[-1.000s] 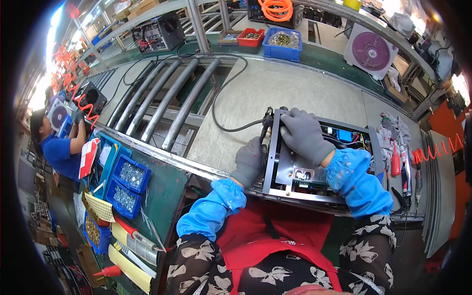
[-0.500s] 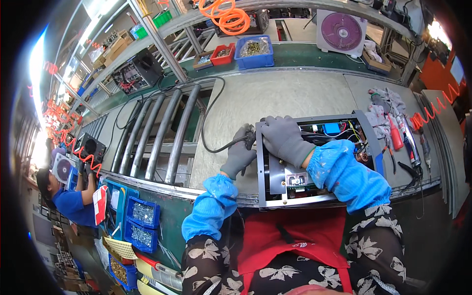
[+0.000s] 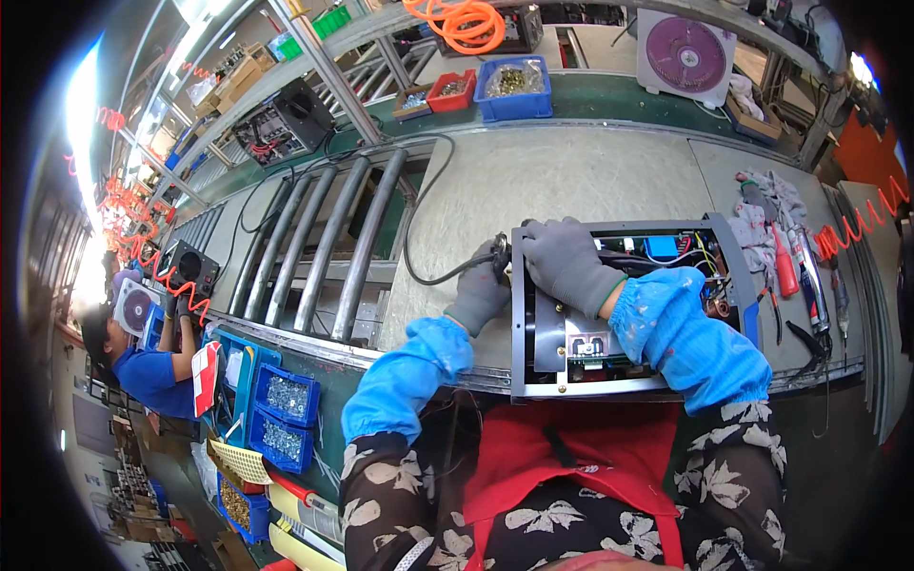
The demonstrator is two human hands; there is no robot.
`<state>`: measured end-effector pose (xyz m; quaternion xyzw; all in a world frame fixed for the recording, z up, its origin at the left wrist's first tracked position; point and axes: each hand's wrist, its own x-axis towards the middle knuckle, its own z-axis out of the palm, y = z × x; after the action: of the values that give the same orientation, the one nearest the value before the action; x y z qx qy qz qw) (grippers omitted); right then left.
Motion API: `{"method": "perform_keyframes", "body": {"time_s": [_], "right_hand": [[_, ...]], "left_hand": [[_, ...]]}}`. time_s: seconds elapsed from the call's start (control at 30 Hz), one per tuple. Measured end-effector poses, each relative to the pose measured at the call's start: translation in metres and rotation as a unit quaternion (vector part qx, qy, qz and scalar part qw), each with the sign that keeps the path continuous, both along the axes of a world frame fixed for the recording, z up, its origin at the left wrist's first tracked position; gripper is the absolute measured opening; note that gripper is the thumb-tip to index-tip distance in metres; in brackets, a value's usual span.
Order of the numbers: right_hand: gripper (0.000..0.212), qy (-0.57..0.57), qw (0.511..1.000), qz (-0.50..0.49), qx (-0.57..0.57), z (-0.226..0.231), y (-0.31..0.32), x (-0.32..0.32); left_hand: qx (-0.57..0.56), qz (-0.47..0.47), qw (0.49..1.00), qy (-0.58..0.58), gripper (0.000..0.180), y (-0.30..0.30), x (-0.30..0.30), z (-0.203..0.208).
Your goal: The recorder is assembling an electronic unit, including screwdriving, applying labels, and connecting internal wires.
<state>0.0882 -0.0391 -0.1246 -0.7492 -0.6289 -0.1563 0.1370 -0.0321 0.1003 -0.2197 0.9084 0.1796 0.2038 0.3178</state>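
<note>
In front of me lies an open metal equipment case [image 3: 609,385], with wires, a blue component [image 3: 661,248] and circuit boards inside. A black cable [image 3: 409,252] curves across the bench to the case's left side. My gloved left hand [image 3: 479,293] is closed round the cable's end there, close against the case wall; the fingertips are partly hidden. My gloved right hand [image 3: 564,265] grips the case's far left corner, its fingers bent over the edge. A white socket plate [image 3: 586,346] shows inside the case, below my right wrist.
Right of the case lie a red-handled screwdriver [image 3: 785,268], white gloves [image 3: 757,233] and other tools. Metal rollers [image 3: 328,243] run to the left. Blue bins of screws [image 3: 288,397] sit at the near left. Another person in blue [image 3: 148,376] works at far left.
The whole view has shifted, so the bench and case appear further right. My left hand has stayed at the cable end by the case wall. My right hand keeps its grip on the corner.
</note>
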Motion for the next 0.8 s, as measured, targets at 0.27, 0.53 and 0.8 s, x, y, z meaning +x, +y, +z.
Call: {"method": "perform_keyframes", "body": {"time_s": [0.27,0.53,0.8], "right_hand": [[0.011,0.024,0.999,0.02,0.037,-0.004,-0.004,0.002],[0.01,0.032,0.991,0.088,0.09,-0.008,-0.005,0.006],[0.014,0.006,0.998,0.044,0.033,-0.003,-0.003,0.001]], "left_hand": [[-0.405,-0.057,0.877,0.255,0.022,-0.003,-0.014,0.088],[-0.012,-0.02,0.991,0.129,0.04,-0.006,-0.002,0.029],[-0.118,-0.027,0.983,0.138,0.027,-0.014,-0.019,0.057]]}}
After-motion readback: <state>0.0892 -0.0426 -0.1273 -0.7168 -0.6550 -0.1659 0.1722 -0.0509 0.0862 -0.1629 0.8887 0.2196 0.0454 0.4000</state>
